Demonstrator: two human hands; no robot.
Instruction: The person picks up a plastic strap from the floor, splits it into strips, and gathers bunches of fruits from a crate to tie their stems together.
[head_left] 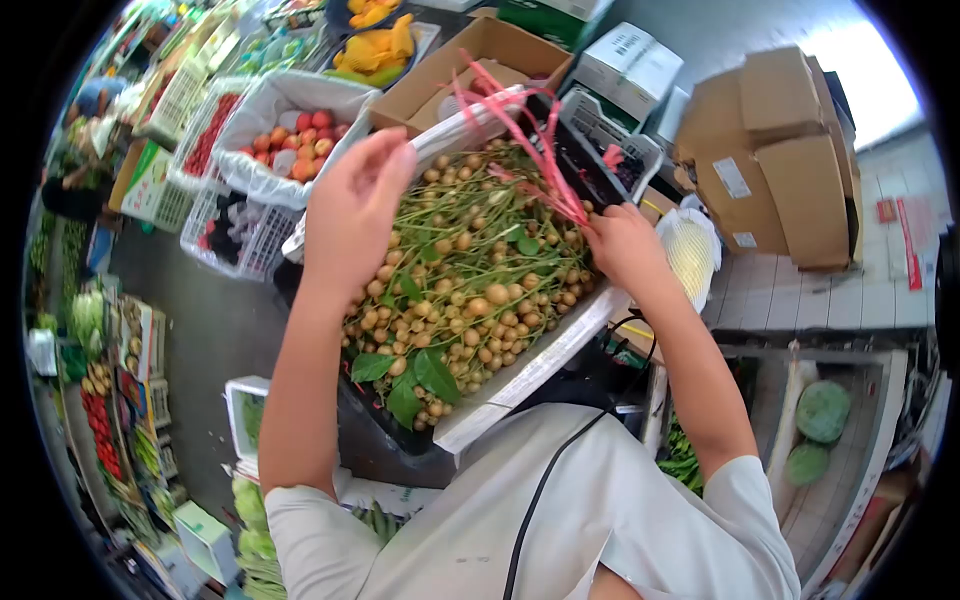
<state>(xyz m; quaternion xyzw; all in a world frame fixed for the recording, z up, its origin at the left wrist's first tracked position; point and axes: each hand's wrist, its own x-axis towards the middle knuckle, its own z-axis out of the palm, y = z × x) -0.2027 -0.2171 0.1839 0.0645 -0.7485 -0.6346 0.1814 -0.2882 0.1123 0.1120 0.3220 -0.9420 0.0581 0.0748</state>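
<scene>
- The longan bunches [480, 290] fill a white-rimmed box [540, 365] in front of the person's body, heaped nearly level with its edge.
- The fruits are small, round and matt, tan to yellowish brown, some noticeably larger than their neighbours; they crowd most thickly towards the near side and the right.
- Thin green stems run through the heap in a loose tangle, showing most in the upper middle, where fewer fruits cover them.
- Broad, dark green leaves [436, 376] lie at the near left corner, smooth and slightly shiny; a few smaller leaves are scattered among the stems.
- Pink plastic strips [543, 160] stretch from beyond the far edge of the box down across its far right part, creased and narrow, with loose ends spreading out at the top.
- The right hand [625, 245] is at the right edge of the box, its grip pinching the lower end of the strips just beside the fruits.
- The left hand [365, 195] is raised near the far left edge, its grip loosely spread with the fingers half curled; nothing shows between them.
- Beyond the left hand stands a white-lined basket [240, 130] of red and orange fruits [300, 145]; a brown cardboard carton [780, 170] stands well to the right.
</scene>
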